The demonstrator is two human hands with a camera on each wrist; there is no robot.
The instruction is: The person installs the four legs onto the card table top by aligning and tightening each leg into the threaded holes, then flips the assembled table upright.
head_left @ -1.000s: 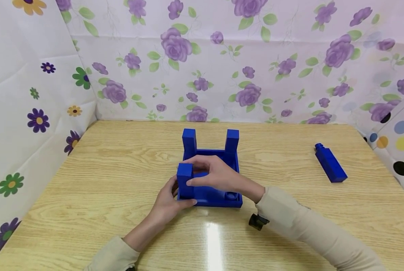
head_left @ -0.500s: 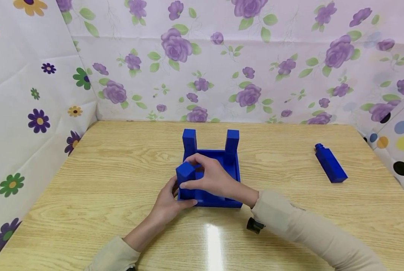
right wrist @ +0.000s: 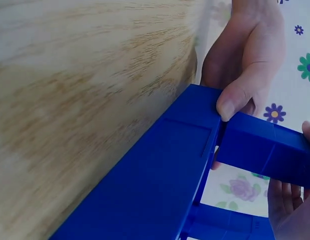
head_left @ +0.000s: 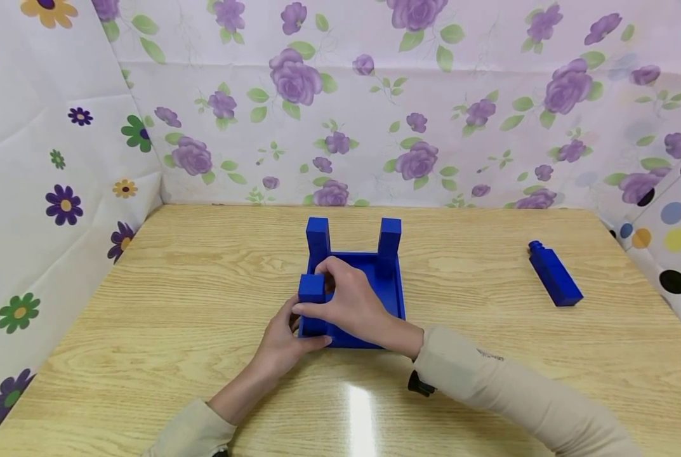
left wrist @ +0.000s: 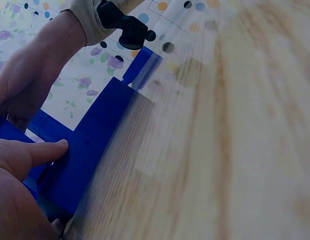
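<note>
A shallow blue square frame (head_left: 400, 289), like a small upturned table, rests on the wooden table. Two blue square legs, a left one (head_left: 318, 240) and a right one (head_left: 390, 238), stand upright at its far corners. At the near left corner a third leg (head_left: 311, 287) stands upright, pinched near its top by my right hand (head_left: 354, 308). My left hand (head_left: 283, 343) grips that same corner of the frame, its thumb on the near side; the right wrist view shows the thumb (right wrist: 235, 100) beside the leg's base. My right wrist hides the near right corner.
A loose blue leg (head_left: 556, 276) with a threaded end lies on its side at the right of the wooden table (head_left: 471, 266). Flowered cloth (head_left: 369, 139) hangs behind the table, with more patterned cloth at both sides.
The near left leg has turned about its upright axis, from square-on to diagonal and back to square-on. My right hand has shifted slightly left with it. The left hand has stayed in place.
</note>
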